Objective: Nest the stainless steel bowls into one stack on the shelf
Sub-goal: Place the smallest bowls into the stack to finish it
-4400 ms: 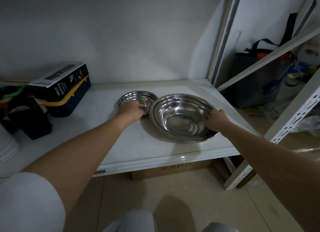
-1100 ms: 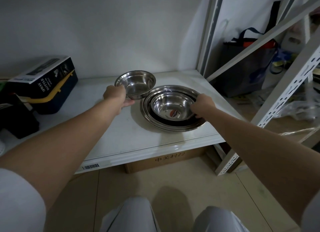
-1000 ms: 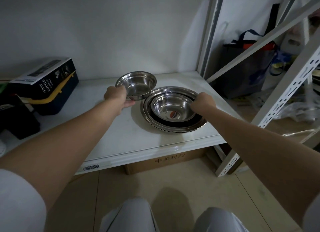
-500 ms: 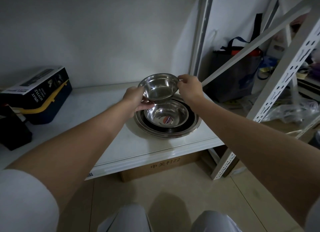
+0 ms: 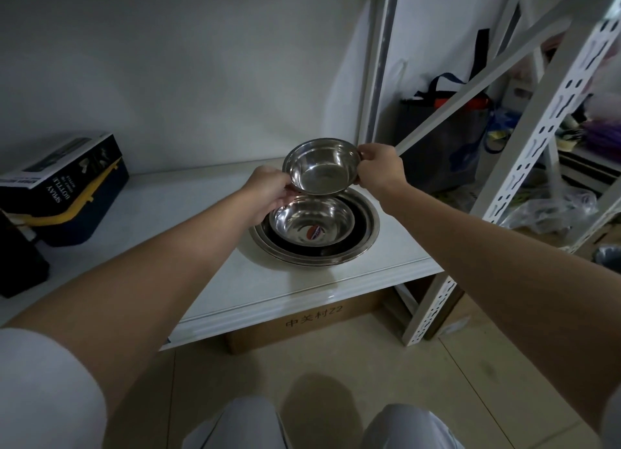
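A small steel bowl (image 5: 321, 169) hangs in the air, tilted toward me, above the stack. My left hand (image 5: 268, 193) grips its left rim and my right hand (image 5: 379, 169) grips its right rim. Below it a medium steel bowl (image 5: 312, 222) with a round sticker sits nested inside a wide steel bowl (image 5: 364, 237) on the white shelf (image 5: 215, 280). The small bowl is apart from the stack, covering part of its back edge.
A dark box with a yellow band (image 5: 64, 193) stands at the shelf's left. A black object (image 5: 16, 264) sits at the far left edge. A white perforated upright (image 5: 504, 193) and a diagonal brace (image 5: 480, 79) frame the right side. A cardboard box (image 5: 309, 321) lies under the shelf.
The small bowl left the shelf beside the stack in my left hand. My right hand let go of the stack and took its right rim. It now hangs over the stack.
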`<move>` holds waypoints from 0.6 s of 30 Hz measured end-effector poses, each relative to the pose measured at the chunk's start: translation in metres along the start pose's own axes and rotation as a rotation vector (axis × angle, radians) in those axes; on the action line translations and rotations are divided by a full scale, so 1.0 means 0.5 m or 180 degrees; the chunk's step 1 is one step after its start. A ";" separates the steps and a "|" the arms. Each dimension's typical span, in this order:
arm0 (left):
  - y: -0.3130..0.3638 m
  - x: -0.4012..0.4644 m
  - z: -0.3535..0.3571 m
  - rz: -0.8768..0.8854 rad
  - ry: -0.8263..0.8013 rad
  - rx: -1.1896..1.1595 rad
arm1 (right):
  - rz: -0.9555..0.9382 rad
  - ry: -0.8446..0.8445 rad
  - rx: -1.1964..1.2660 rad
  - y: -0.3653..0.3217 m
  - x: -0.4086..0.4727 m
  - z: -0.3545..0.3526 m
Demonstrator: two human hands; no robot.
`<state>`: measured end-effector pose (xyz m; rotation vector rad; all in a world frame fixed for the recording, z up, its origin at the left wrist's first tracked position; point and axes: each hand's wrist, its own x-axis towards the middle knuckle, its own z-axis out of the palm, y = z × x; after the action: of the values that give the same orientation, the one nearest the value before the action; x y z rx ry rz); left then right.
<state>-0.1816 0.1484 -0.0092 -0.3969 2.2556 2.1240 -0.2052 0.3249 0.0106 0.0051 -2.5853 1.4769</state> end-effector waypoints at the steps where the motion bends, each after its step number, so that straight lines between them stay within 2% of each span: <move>1: -0.002 0.001 -0.003 0.0002 0.0025 0.0058 | 0.0006 -0.0025 -0.0025 0.001 -0.002 0.001; 12: -0.075 0.003 -0.010 -0.0138 0.0425 0.1488 | 0.0054 -0.0655 -0.0740 0.063 -0.043 0.045; 18: -0.089 -0.008 -0.002 -0.0024 0.0348 0.2097 | -0.0008 -0.0738 -0.1060 0.085 -0.048 0.056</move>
<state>-0.1687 0.1463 -0.0522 -0.4867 2.8100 1.2527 -0.1890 0.3206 -0.0431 0.1468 -2.9844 1.0836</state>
